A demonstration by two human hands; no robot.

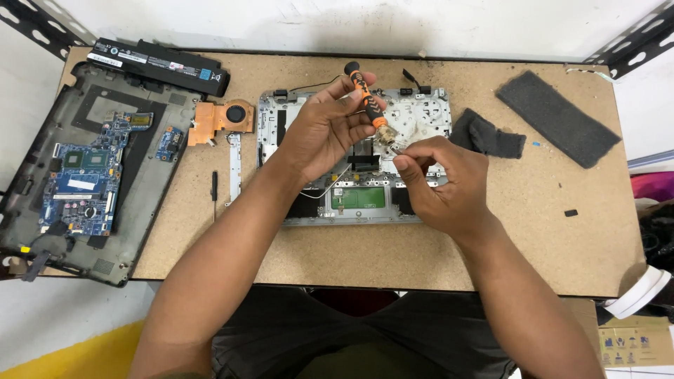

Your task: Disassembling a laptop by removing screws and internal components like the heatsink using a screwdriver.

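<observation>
Head view, looking down over my forearms. Nearest: my right hand [441, 188], fingers pinched at the metal tip end of the orange-and-black precision screwdriver [370, 105]; what sits between the fingertips is too small to tell. Just beyond, my left hand [324, 130] is closed around the screwdriver's grip. The tool's long axis tilts from its black cap, up and left, down to the tip, lower right, so the tip points toward the right hand, which is the nearer one to it. Both hands hover over the silver laptop palmrest frame with green touchpad board [358, 198] on the brown particle-board tabletop [533, 231]. Left: black laptop base with blue motherboard [83, 175], copper heatsink fan [223, 118]. Far edge: long black battery pack [160, 64]. Right: grey foam strips [558, 116].
</observation>
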